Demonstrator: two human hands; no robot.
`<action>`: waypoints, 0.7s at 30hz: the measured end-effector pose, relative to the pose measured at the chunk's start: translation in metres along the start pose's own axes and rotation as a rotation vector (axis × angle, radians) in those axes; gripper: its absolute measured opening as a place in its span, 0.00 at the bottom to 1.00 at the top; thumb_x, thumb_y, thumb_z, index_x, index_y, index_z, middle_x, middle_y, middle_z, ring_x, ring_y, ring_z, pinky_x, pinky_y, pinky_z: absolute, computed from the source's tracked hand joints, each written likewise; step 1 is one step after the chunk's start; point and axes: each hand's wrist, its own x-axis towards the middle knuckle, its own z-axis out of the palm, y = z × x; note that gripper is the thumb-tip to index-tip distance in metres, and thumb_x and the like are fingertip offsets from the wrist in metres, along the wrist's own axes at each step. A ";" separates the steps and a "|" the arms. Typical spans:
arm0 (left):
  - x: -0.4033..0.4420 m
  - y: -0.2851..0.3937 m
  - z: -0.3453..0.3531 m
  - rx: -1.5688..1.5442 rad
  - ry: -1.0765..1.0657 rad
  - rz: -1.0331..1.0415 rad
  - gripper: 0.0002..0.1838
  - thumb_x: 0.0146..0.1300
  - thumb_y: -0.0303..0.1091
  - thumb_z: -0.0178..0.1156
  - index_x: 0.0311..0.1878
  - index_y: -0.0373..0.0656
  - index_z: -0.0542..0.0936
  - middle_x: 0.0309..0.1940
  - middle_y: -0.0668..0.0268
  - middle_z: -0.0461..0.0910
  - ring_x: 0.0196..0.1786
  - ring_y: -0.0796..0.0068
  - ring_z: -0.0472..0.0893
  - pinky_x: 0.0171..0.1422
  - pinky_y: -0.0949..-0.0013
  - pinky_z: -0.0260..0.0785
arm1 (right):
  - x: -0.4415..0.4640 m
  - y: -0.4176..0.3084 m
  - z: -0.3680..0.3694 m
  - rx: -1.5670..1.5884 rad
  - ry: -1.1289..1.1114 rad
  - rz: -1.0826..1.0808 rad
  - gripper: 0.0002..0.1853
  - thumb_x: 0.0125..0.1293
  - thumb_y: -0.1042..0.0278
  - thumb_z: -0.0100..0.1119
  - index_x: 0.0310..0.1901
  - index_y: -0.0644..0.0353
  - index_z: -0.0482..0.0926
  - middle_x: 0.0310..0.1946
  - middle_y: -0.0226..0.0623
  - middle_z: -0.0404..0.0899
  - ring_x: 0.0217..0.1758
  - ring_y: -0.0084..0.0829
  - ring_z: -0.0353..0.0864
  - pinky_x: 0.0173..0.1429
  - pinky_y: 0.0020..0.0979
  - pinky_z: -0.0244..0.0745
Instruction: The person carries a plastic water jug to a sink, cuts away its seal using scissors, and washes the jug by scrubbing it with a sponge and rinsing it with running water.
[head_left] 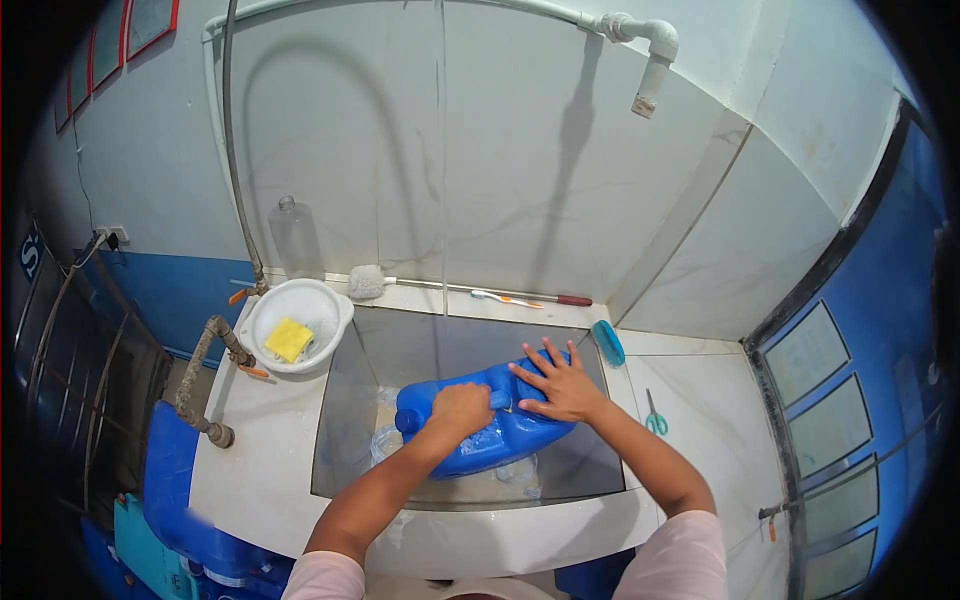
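Observation:
A blue plastic jug (470, 455) lies on its side within the sink basin (345, 400), its capped end pointing left. My left hand (462, 408) is closed round the jug's handle. With fingers spread, my right hand (560, 385) rests flat on the jug's right end. Beneath and left of the jug, some clear plastic (384, 443) shows in the basin; its kind is partly hidden.
A white bowl (340, 330) holding a yellow sponge (289, 340) stands left of the basin. Along the back ledge lie a long-handled brush (368, 282) and a toothbrush (505, 299). At right are a teal brush (608, 344) and scissors (654, 418). A clear bottle (296, 240) stands behind.

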 end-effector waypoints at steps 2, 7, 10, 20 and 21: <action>0.001 0.006 0.002 -0.012 -0.014 0.014 0.13 0.50 0.38 0.60 0.35 0.39 0.80 0.34 0.52 0.81 0.37 0.54 0.82 0.40 0.55 0.75 | -0.003 -0.003 0.007 0.058 -0.067 -0.075 0.32 0.62 0.36 0.40 0.66 0.39 0.60 0.67 0.39 0.55 0.67 0.53 0.55 0.59 0.67 0.48; 0.015 0.031 0.039 -0.043 0.100 -0.054 0.12 0.51 0.36 0.58 0.35 0.39 0.79 0.31 0.52 0.81 0.35 0.53 0.82 0.39 0.55 0.75 | 0.005 -0.015 0.015 0.073 -0.187 0.775 0.35 0.62 0.33 0.36 0.65 0.46 0.62 0.65 0.44 0.57 0.63 0.56 0.60 0.55 0.61 0.59; 0.014 0.027 0.037 -0.022 0.112 -0.058 0.12 0.50 0.35 0.58 0.35 0.38 0.79 0.29 0.52 0.81 0.32 0.52 0.81 0.38 0.54 0.74 | -0.001 0.015 0.004 0.137 -0.524 0.781 0.35 0.64 0.35 0.35 0.61 0.54 0.66 0.61 0.47 0.64 0.58 0.53 0.67 0.54 0.54 0.66; -0.008 0.009 0.006 -0.015 0.004 -0.138 0.13 0.50 0.36 0.59 0.36 0.39 0.81 0.34 0.52 0.81 0.38 0.54 0.82 0.41 0.55 0.74 | 0.049 -0.013 -0.041 0.151 -0.758 0.202 0.45 0.48 0.26 0.52 0.66 0.39 0.59 0.69 0.41 0.49 0.69 0.58 0.50 0.59 0.64 0.58; -0.012 0.004 0.005 -0.011 0.011 -0.157 0.13 0.50 0.36 0.59 0.36 0.39 0.81 0.34 0.52 0.81 0.38 0.54 0.82 0.41 0.55 0.74 | 0.055 -0.010 -0.028 0.185 -0.768 0.129 0.51 0.40 0.21 0.54 0.68 0.25 0.49 0.73 0.33 0.31 0.71 0.62 0.36 0.56 0.76 0.48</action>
